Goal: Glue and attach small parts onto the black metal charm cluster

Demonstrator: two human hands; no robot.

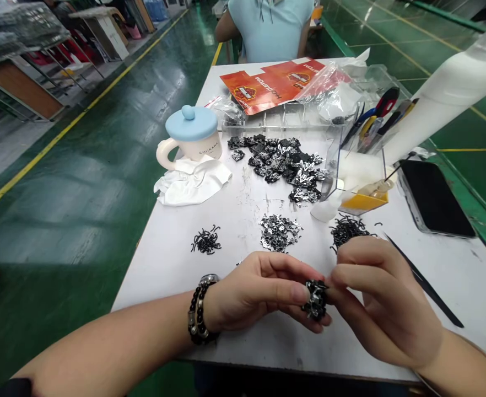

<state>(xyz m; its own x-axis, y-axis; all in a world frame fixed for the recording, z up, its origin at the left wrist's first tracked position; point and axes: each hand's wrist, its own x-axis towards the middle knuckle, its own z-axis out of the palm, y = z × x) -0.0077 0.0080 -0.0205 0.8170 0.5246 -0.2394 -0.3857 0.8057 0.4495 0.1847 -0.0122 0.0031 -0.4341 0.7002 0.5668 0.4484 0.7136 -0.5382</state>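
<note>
Between the thumb and fingers of my left hand (255, 292) is a small black-and-silver metal part (317, 302), held just above the table's near side. The thumb and forefinger of my right hand (385, 298) are pinched together against the part's right edge; anything tiny between those fingertips is hidden. Beyond my hands lie a pile of small silver pieces (280, 232) and, partly behind my right hand, a heap of thin black bent pieces (348, 230). A smaller heap of similar black bent pieces (206, 241) lies to the left. Farther back spreads a larger pile of black-and-silver parts (284, 160).
A lidded mug (193, 135) stands by a crumpled white cloth (193, 181) at the left edge. To the right are a clear tool holder (361, 171), a white bottle (445, 94), a phone (435, 196) and black tweezers (428, 286). Across the table sits a person (270, 30).
</note>
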